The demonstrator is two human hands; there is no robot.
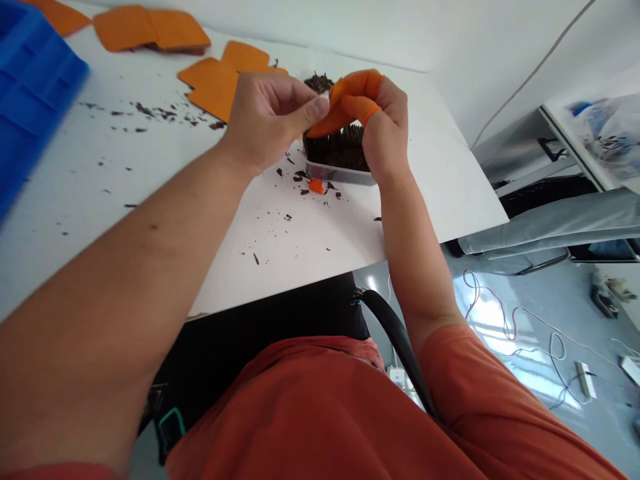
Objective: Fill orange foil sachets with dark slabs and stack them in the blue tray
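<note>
Above a clear plastic tub (340, 175) of dark brown thin pieces (345, 147), my two hands meet at an orange flat piece (323, 125). My left hand (273, 117) is closed, thumb and forefinger pinched at its edge. Orange finger covers sit on some fingers of my right hand (383, 117), which is curled round the same piece. Whether the piece is a folded sheet or a pouch, I cannot tell. A small orange scrap (316, 186) lies in front of the tub among dark flakes (300, 177).
Orange flat squares (215, 83) lie left of my hands, with a further stack (150, 28) behind. A blue plastic crate (35, 87) stands at the left. Behind the tub is a dark heap (319, 83). The white table (320, 233) ends near my body.
</note>
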